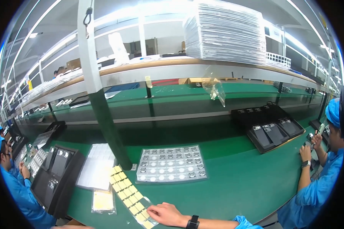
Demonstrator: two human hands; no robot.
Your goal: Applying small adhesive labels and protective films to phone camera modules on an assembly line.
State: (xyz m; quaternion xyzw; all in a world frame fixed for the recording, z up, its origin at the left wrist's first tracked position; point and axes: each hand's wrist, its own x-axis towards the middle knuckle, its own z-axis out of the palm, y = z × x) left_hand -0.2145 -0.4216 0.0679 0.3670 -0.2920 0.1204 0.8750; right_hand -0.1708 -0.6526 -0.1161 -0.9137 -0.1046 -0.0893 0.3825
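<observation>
My right hand (pixel 165 214), with a dark watch on its wrist, reaches in from the lower right. Its fingers are bent together at the edge of a long clear sheet of yellow square stickers (pixel 128 194), near the sheet's close end. Whether a single sticker is between the fingertips is too small to see. Of my left hand (pixel 72 227) only a strip shows at the bottom edge, its fingers hidden. Beyond the sheet lies a clear tray (pixel 172 164) with rows of round metal-rimmed parts, some pockets showing pale discs.
A green post (pixel 112 129) rises behind the stickers. White sheets (pixel 97 164) and a bag of yellow pieces (pixel 103 201) lie left. Black trays stand left (pixel 57 179) and far right (pixel 269 128). Co-workers in blue sit on both sides. Overhead, a shelf carries stacked clear trays (pixel 231 32).
</observation>
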